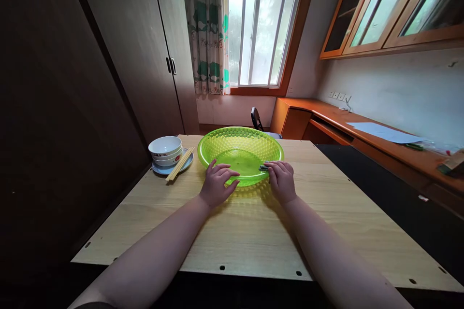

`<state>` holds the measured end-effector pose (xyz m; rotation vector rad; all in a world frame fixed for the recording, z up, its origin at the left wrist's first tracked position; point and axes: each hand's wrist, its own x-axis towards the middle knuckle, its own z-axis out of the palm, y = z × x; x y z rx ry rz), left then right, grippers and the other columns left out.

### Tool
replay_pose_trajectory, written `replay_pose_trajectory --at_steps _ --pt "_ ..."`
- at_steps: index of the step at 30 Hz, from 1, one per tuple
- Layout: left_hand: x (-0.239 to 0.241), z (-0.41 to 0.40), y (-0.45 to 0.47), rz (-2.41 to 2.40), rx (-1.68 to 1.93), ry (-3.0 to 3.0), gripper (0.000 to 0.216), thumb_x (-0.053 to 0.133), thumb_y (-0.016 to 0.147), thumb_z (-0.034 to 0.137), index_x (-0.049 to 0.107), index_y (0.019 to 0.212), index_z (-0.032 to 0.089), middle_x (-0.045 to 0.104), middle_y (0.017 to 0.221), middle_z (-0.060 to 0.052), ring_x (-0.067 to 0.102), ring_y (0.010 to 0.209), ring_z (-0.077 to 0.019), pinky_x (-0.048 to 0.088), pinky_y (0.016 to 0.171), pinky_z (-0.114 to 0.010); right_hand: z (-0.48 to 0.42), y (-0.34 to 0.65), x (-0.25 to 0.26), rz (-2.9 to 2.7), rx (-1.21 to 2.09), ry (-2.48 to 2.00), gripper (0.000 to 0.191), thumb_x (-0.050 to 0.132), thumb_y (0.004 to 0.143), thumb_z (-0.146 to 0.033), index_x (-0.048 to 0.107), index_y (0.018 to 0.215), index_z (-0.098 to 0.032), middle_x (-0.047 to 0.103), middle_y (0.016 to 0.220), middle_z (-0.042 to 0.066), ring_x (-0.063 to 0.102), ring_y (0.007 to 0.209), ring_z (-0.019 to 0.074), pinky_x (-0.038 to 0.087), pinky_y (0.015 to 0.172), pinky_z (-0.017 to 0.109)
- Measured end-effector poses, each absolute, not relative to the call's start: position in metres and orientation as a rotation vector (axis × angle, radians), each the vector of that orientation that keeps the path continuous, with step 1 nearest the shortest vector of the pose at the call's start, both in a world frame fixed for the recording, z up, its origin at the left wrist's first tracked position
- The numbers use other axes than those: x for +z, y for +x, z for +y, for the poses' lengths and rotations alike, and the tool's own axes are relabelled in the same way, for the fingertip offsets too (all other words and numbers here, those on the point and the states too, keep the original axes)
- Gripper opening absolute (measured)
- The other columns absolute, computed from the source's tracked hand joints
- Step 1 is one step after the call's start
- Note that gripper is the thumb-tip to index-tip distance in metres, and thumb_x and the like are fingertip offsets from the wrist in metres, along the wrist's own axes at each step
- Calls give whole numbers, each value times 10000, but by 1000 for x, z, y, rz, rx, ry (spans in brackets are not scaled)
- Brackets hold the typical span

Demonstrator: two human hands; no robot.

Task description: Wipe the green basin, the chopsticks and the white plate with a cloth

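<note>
A translucent green plastic basin with a dimpled wall stands on the light wooden table, its inside showing no contents. My left hand is at the basin's front left rim, fingers spread and the thumb apart from them, holding nothing. At the front right rim, my right hand has its fingers closed on a small dark grey-green bundle. Most of that bundle is hidden under the fingers, so I cannot tell its kind. It lies just over the rim.
Left of the basin, stacked white bowls sit on a blue plate, with several wooden chopsticks resting slantwise across its edge. Behind the table is a folding chair. A long desk with papers runs along the right wall.
</note>
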<state>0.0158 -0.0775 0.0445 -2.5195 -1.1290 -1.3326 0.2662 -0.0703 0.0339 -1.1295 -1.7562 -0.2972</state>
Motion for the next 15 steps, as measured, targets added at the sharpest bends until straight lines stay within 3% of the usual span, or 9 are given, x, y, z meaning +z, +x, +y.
replay_pose_trajectory --at_steps 15 --pt "44 -77 15 -1158 -1346 -2524 122 619 844 318 693 934 281 750 947 1 629 1093 -223 242 1160 -511 -67 272 35 -1768 -290 -1121 291 410 969 -272 699 971 -239 724 953 40 621 957 219 407 921 410"
